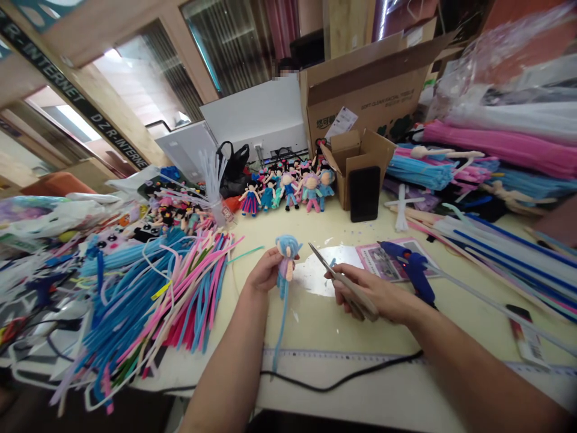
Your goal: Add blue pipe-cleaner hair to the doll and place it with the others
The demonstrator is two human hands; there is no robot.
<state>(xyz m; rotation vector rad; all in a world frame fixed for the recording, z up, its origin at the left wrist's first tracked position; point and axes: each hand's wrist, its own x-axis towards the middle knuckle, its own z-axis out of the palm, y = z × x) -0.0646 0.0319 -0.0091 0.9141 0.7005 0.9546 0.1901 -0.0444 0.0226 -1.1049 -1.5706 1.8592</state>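
Observation:
A small pipe-cleaner doll (286,264) with blue hair and a lilac and blue body is pinched in my left hand (267,269). From its lower end a long blue pipe cleaner (280,334) hangs down towards the ruler strip. My right hand (360,291) is wrapped round a pair of scissors (351,294), whose pointed blades aim up and left, apart from the doll. Just under the blades, a short blue piece (332,263) shows above a shiny white patch (315,273) on the table. Part of the doll is hidden behind my left fingers.
Bundles of coloured pipe cleaners (148,288) cover the left side, more (487,240) lie at right. A blue glue gun (412,267) rests on a picture card. Finished dolls (293,189) stand behind, beside a small carton (360,153) and black phone (364,193). A black cable (333,385) crosses in front.

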